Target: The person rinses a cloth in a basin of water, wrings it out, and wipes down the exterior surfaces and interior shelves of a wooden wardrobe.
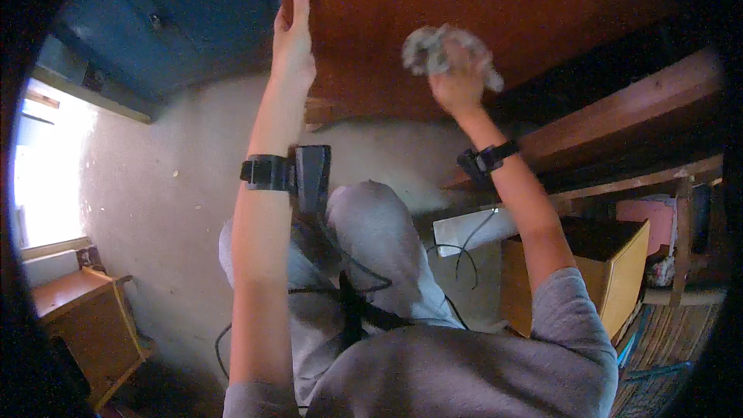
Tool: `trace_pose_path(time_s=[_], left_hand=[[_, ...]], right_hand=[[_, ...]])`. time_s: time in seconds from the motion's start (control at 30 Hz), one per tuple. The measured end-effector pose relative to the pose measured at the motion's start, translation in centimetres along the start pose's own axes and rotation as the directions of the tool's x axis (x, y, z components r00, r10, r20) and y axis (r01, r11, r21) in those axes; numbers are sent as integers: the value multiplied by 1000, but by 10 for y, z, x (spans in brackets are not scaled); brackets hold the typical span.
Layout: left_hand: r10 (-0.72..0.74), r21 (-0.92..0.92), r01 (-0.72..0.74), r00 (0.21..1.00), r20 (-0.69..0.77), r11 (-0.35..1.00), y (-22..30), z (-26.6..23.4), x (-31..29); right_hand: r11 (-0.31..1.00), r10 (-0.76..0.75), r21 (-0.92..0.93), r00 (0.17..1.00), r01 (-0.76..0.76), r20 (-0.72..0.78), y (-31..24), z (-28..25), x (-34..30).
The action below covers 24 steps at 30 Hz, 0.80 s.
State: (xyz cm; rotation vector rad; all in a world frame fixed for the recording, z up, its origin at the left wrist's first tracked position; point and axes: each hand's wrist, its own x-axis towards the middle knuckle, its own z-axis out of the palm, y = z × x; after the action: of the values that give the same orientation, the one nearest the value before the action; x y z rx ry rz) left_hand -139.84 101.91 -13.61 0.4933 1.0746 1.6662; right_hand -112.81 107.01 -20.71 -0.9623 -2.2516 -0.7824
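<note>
A large reddish-brown wooden panel (pixel 364 0) stands in front of me at the top of the view. My left hand (pixel 294 46) grips its left edge, with the thumb lying along the near face and the fingers mostly hidden behind. Over the lower right part of the panel, my right hand (pixel 458 81) holds a crumpled grey-white cloth (pixel 433 45) against the surface. That hand and the cloth are slightly blurred.
A blue door-like surface (pixel 155 23) is at the far left, beside a bright opening (pixel 50 162). A small wooden cabinet (pixel 85 302) sits lower left. Rightward are wooden beams (pixel 619 112), a wooden box (pixel 611 279) and a white block (pixel 472 231). Black cables (pixel 364 286) cross my lap.
</note>
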Motion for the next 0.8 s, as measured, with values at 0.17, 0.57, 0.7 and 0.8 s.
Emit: trace_pose_path(time_s=[0.17, 0.57, 0.7, 0.8], left_hand=[[-21, 18, 21, 1000, -21, 1000, 7, 4, -3], [-18, 287, 35, 998, -63, 957, 15, -6, -2], [24, 411, -16, 1000, -14, 912, 16, -15, 6], [61, 435, -32, 997, -54, 900, 12, -17, 12]], right_hand=[[958, -232, 286, 601, 5, 765, -34, 44, -77], [989, -72, 113, 976, 96, -206, -26, -30, 83], [964, -171, 188, 980, 189, -106, -69, 4, 70], [932, -279, 254, 959, 258, 48, -101, 33, 57]])
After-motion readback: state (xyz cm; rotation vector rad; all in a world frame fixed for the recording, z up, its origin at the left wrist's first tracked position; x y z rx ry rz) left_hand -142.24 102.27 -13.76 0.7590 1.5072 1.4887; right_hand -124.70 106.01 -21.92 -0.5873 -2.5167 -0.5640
